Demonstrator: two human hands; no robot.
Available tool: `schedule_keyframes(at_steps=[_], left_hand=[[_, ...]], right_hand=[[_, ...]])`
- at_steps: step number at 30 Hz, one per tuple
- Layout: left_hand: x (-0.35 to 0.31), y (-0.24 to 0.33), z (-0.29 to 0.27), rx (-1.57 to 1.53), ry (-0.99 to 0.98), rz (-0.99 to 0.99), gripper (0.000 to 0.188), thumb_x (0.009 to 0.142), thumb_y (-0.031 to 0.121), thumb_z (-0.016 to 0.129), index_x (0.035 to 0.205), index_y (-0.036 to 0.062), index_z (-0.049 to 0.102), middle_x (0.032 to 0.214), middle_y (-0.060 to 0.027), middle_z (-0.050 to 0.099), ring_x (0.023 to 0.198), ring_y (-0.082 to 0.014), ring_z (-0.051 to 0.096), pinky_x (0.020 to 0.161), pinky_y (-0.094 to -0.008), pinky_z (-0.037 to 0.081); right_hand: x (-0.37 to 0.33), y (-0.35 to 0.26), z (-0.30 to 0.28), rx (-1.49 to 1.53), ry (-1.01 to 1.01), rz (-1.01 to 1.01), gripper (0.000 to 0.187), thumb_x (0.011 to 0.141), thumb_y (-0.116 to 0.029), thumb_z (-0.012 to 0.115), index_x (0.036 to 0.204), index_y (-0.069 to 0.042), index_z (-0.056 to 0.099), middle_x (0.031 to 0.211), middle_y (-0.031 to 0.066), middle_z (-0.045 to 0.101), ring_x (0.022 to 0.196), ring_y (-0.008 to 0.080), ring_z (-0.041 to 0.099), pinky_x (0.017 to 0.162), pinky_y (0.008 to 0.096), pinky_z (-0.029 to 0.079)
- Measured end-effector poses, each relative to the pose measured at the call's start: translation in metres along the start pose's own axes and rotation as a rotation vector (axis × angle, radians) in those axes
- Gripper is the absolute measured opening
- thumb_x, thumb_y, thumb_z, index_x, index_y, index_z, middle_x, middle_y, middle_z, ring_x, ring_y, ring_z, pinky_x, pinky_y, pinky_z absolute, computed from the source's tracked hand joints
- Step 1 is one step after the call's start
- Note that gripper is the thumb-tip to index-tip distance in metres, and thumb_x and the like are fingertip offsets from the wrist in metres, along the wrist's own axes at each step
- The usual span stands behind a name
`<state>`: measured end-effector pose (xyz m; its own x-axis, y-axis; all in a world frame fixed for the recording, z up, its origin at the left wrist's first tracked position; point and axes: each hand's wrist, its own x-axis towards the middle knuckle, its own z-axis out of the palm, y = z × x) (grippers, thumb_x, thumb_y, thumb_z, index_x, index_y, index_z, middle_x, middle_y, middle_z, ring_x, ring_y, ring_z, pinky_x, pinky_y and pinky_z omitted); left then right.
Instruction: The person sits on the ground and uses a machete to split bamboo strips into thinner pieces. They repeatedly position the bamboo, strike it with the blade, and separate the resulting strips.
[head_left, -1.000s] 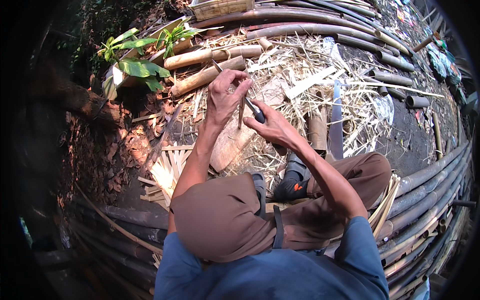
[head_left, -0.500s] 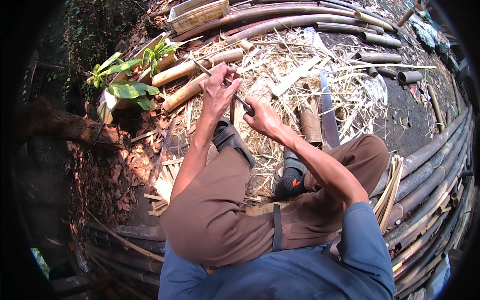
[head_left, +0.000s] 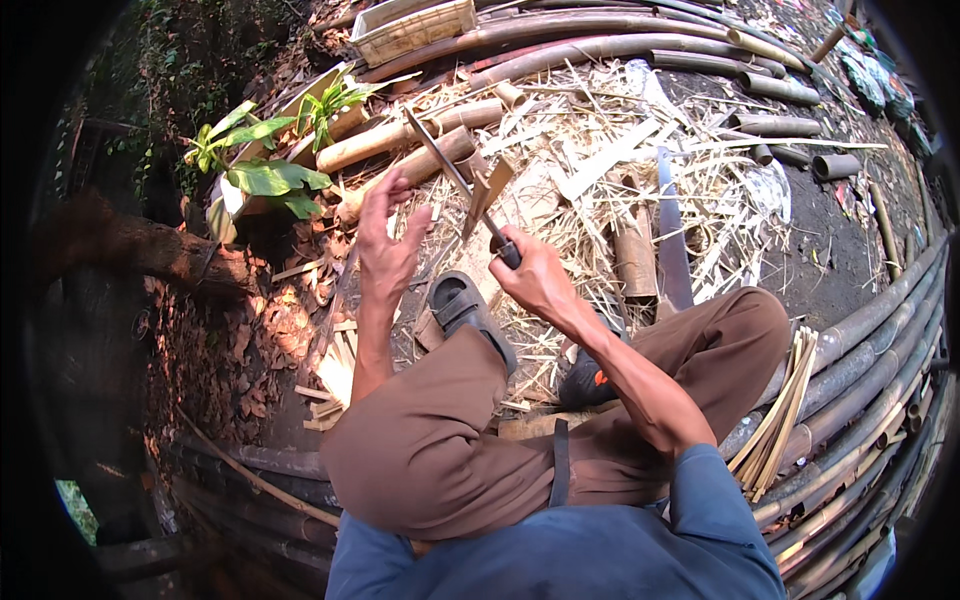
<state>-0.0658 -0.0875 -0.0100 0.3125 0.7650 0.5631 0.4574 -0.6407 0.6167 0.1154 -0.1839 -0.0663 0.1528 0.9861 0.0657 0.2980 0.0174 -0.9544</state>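
Observation:
My right hand (head_left: 538, 280) is closed round the dark handle of a long, narrow knife (head_left: 437, 148). Its blade points up and to the left. A short piece of split bamboo (head_left: 492, 188) is at the blade, seemingly wedged on it, though the exact contact is hard to make out. To the left of the knife, my left hand (head_left: 388, 250) is raised with its fingers apart and nothing in it. Beneath the bamboo piece is a pale block (head_left: 525, 195) among shavings, with my sandalled left foot (head_left: 465, 305) just in front.
Bamboo shavings (head_left: 590, 130) cover the ground ahead. A broad metal blade (head_left: 672, 225) lies beside a bamboo section (head_left: 633, 255). Thin strips (head_left: 780, 420) rest by my right knee, against long poles (head_left: 850, 345). Cut bamboo lengths (head_left: 420, 168), a leafy plant (head_left: 270, 177) and a crate (head_left: 415, 32) are farther off.
My left hand has come away from the knife blade, moving left and down with its fingers spreading. The bamboo piece now shows clearly at the blade. My right hand keeps its grip, slightly lower in view.

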Motion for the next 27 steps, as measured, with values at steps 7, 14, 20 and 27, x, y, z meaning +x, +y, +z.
schedule_keyframes(at_steps=[7,14,20,27], left_hand=[[-0.051,-0.042,-0.034,-0.164,0.216,-0.426,0.028,0.095,0.014,0.06,0.118,-0.0016,0.059,0.092,-0.0058,0.063,0.08,-0.0113,0.058,0.073,-0.027,0.049],[-0.092,-0.06,-0.049,-0.146,0.153,-0.546,0.021,0.097,0.012,0.056,0.11,-0.0018,0.063,0.088,-0.0074,0.068,0.077,-0.01,0.059,0.07,-0.0237,0.047],[-0.081,-0.022,-0.028,-0.297,0.116,-0.48,0.05,0.102,0.042,0.045,0.081,-0.001,0.059,0.073,-0.0058,0.062,0.067,-0.0131,0.056,0.065,-0.0268,0.046],[-0.057,-0.002,-0.022,-0.344,0.0,-0.325,0.06,0.102,0.05,0.036,0.072,0.0004,0.052,0.061,-0.0068,0.056,0.057,-0.0135,0.051,0.055,-0.0274,0.041]], right_hand=[[0.006,0.036,0.025,-0.044,-0.042,0.218,0.017,0.081,-0.014,0.058,0.088,0.002,0.059,0.064,0.0172,0.06,0.061,0.0284,0.062,0.061,0.0437,0.048],[-0.001,-0.048,-0.004,0.028,0.115,-0.171,0.012,0.082,-0.006,0.061,0.091,-0.001,0.056,0.06,0.0112,0.055,0.051,0.0212,0.054,0.052,0.0378,0.044],[-0.01,0.04,0.059,-0.117,-0.097,0.091,0.017,0.082,-0.014,0.058,0.088,0.001,0.056,0.069,0.0214,0.062,0.062,0.035,0.062,0.061,0.0472,0.048],[-0.022,0.035,0.088,-0.069,-0.077,0.127,0.021,0.082,-0.012,0.059,0.098,0.001,0.058,0.068,0.0222,0.06,0.061,0.0379,0.062,0.06,0.0446,0.048]])
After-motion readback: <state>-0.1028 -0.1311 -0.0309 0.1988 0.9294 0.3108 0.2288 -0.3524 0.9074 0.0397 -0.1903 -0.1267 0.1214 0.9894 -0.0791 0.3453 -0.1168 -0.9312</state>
